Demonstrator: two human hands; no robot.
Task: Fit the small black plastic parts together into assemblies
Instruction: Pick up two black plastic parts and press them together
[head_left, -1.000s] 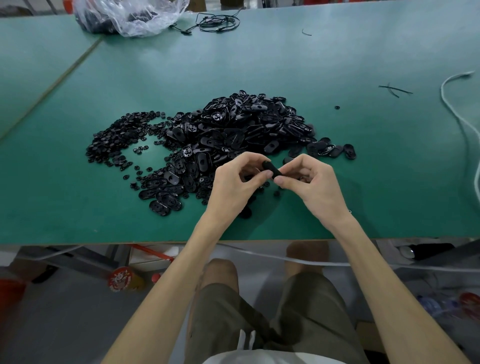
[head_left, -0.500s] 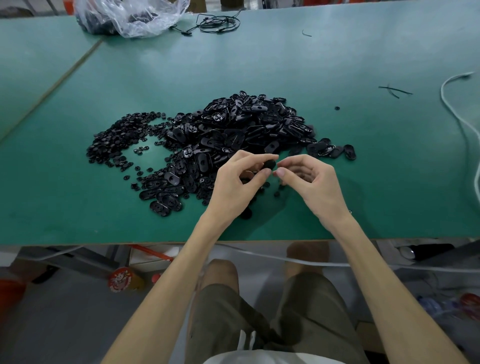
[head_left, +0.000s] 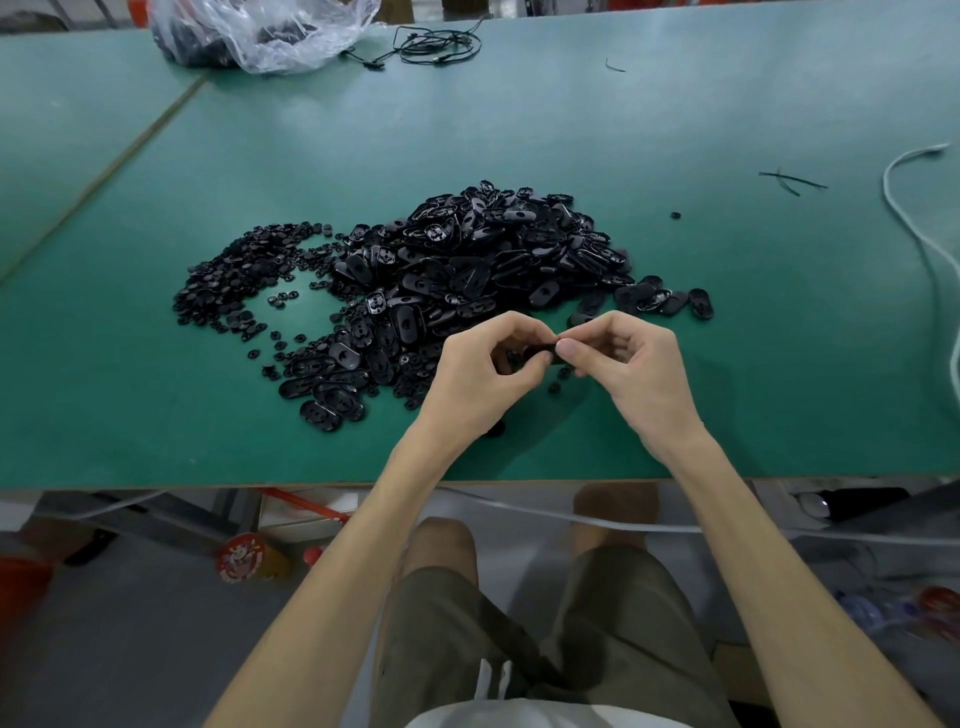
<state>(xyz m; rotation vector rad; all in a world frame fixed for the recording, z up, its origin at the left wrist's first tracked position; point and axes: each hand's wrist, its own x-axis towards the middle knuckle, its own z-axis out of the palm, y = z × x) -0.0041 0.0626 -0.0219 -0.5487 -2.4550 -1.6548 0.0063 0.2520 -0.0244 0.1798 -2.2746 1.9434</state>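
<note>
A big heap of black oval plastic shells (head_left: 467, 260) lies mid-table on the green table (head_left: 727, 338). To its left spreads a flatter patch of small round black pieces (head_left: 234, 275). In front of the heap, my left hand (head_left: 483, 374) and my right hand (head_left: 634, 374) meet just above the table. Both pinch one small black part (head_left: 540, 353) between thumbs and fingertips. Most of that part is hidden by my fingers.
A clear plastic bag (head_left: 260, 31) with dark pieces sits at the far left, next to a coil of black wire (head_left: 436, 47). A white cord (head_left: 914, 218) runs along the right side. Thin black strips (head_left: 789, 179) lie far right. The table's front edge (head_left: 208, 486) is near my knees.
My fingers have closed tighter round the black part, and the two hands have drawn together; the part shows less than a second ago. The heaps have not moved.
</note>
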